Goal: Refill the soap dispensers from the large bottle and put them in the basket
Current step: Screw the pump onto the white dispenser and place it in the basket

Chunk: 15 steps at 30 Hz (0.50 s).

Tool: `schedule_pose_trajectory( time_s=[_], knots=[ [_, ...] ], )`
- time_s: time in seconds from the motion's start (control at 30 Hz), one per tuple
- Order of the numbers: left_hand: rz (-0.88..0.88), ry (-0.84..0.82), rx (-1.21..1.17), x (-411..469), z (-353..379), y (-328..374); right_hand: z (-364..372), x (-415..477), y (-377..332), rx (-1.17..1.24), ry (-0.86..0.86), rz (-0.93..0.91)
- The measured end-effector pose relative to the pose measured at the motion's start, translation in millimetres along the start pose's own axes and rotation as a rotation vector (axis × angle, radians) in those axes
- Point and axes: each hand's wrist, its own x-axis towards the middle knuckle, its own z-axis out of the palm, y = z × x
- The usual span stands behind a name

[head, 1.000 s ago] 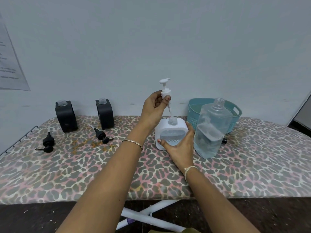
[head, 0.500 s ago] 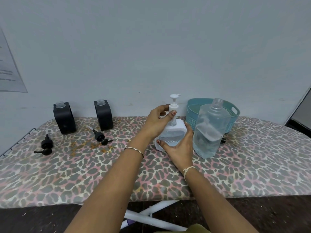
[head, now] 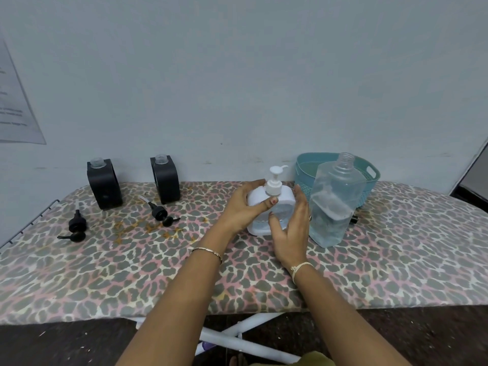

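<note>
Along pale wall [head: 237, 75]: leopard-print ironing board [head: 105, 273] | far edge: two black dispensers [head: 104, 187], teal basket [head: 371, 178] | centre: left hand [head: 241, 207] and right hand [head: 290, 233] gripping white dispenser [head: 286, 198]

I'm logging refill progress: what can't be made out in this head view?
In the head view:
White dispenser, fill level: left hand and right hand cover its front.
Basket, inside: hidden by the large bottle and its own wall.
Dark item behind the large bottle: mostly hidden.
Wall paper, print: blurred, cut by the left edge.
</note>
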Motion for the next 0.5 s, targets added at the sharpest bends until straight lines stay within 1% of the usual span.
schedule_pose_trajectory(
  time_s=[0.13, 0.17, 0.27, 0.33, 0.5],
  knots=[
    [0.045, 0.019, 0.081, -6, -2, -4, -3, 16, -20, 0.079, 0.078, 0.070],
    [0.052, 0.018, 0.091, -6, -2, -5, -3, 22, -27, 0.085, 0.055, 0.056],
    [0.046, 0.002, 0.095, -6, -4, -5, -1, 38, -46, 0.124, -0.111, 0.040],
    [0.031, -0.012, 0.084, -6, -5, -5, 1, 44, -48, 0.112, -0.175, 0.045],
    [0.010, -0.010, 0.046, -7, -6, -2, -1, 44, -38, 0.098, -0.163, 0.056]
  ],
)
